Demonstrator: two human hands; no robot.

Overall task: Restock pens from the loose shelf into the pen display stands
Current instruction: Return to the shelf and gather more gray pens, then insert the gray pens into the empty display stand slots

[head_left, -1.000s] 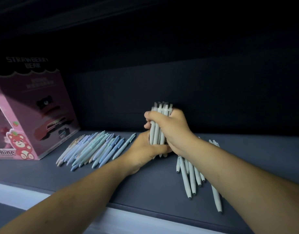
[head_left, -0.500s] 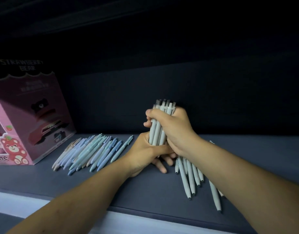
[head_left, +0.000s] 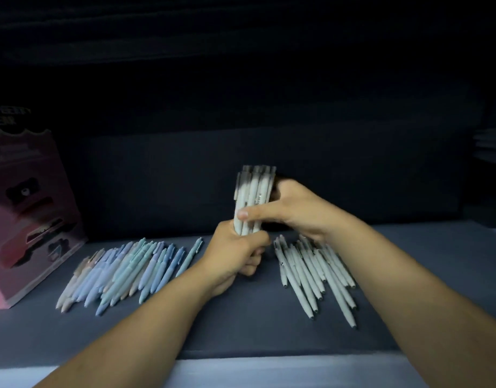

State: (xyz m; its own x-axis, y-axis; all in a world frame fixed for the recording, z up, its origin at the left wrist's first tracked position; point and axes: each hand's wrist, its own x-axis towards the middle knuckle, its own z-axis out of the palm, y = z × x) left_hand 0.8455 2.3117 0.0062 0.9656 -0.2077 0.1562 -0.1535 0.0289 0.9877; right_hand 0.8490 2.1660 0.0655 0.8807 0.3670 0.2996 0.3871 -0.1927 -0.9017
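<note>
1. At the centre of the frame, a person holds a bundle (head_left: 254,197) of white pens upright above a dark shelf (head_left: 241,326). Both bare forearms reach in from the bottom edge.
2. The left hand (head_left: 237,256) is closed in a fist round the bundle's lower end, fingers curled tight. The pen ends there are hidden, so whether they touch the shelf cannot be told.
3. The right hand (head_left: 295,211) wraps the bundle at mid-height, thumb laid across the front and fingers folded round the back. It is a full grasp with no slack showing.
4. Loose white pens (head_left: 311,271) lie fanned on the shelf just right of the hands, at centre right. A bigger spread of blue pens (head_left: 129,271) lies at centre left, beside a pink box (head_left: 28,214) at the left edge.
5. The step in hand appears to be gathering: squaring a handful of loose stock into one tidy bunch before it leaves the shelf. Much stock lies on the shelf, so the restock looks far from done.
6. No stands are in view. The next move likely calls for one hand to take the whole bundle firmly, lift it off the shelf and carry it to a stand. The pens would need to be held parallel so that none slips from the middle of the bunch. The frame is dim and blurred at the pen tops, so the count cannot be told.
</note>
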